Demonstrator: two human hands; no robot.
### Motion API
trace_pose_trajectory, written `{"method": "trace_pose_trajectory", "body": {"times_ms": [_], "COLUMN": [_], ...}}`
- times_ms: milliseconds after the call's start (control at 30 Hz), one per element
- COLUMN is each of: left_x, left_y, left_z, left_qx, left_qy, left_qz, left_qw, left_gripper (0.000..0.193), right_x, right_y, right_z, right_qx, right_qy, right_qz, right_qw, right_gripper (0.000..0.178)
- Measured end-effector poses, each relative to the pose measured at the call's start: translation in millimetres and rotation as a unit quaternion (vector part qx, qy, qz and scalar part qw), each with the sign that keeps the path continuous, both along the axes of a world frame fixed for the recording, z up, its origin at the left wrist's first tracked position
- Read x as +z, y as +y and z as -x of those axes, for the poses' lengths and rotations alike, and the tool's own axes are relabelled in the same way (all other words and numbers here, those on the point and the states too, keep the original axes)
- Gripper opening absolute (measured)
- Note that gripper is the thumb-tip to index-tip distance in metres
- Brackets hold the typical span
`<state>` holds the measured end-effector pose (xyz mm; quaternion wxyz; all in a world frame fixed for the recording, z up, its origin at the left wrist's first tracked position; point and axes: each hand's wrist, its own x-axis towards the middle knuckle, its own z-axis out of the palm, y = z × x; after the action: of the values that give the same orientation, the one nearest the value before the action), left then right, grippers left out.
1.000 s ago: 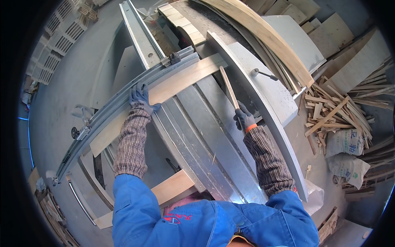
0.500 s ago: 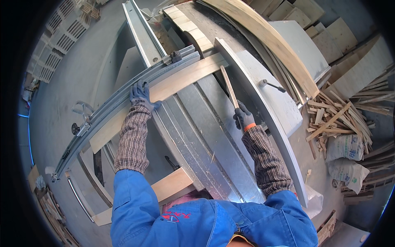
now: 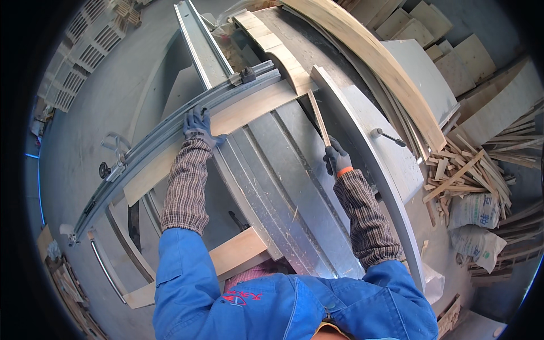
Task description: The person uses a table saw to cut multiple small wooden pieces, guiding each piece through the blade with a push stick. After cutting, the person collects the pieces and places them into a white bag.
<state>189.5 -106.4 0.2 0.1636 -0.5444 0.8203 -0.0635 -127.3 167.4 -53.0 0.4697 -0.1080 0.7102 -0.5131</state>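
My left hand, in a grey-blue glove, has its fingers over a metal fence rail and its thumb spread along the near side of a pale wooden board, pressing the board against the rail. The board crosses the grooved metal table of a saw machine. Closed round a thin wooden stick, my right hand wears a dark glove with an orange cuff. The stick's far tip touches a short wood piece at the near end of a curving row of blocks. Any blade is hidden.
A long metal guide fence runs to the right of my right hand, with a black lever beyond it. Long curved boards, a heap of offcuts and white sacks lie at the right. Another board lies near my body.
The short piece at the board's far end has shifted away from the board and now lines up with the row of blocks. The stick stays in my right hand; the view shifts slightly.
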Motion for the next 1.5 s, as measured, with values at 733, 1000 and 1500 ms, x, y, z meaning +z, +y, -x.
{"method": "trace_pose_trajectory", "body": {"times_ms": [733,1000,1500], "left_x": [15.5,9.2,-203.8], "left_y": [8.8,27.9,35.1], "left_z": [9.5,-3.0,-180.4], "left_qx": [0.032,0.025,0.565], "left_qy": [-0.003,0.092,0.815], "left_qz": [-0.043,-0.003,-0.053], "left_qw": [0.999,0.995,0.118], "left_gripper": [0.111,0.104,0.033], "right_x": [-7.4,-1.4,15.2], "right_y": [102.8,127.5,166.8], "right_z": [-48.6,-63.4,-65.7], "right_qx": [-0.032,-0.036,-0.078], "right_qy": [0.009,-0.014,-0.012], "right_qz": [-0.009,0.016,0.01], "right_qw": [0.999,0.999,0.997], "right_gripper": [0.06,0.06,0.057]}}
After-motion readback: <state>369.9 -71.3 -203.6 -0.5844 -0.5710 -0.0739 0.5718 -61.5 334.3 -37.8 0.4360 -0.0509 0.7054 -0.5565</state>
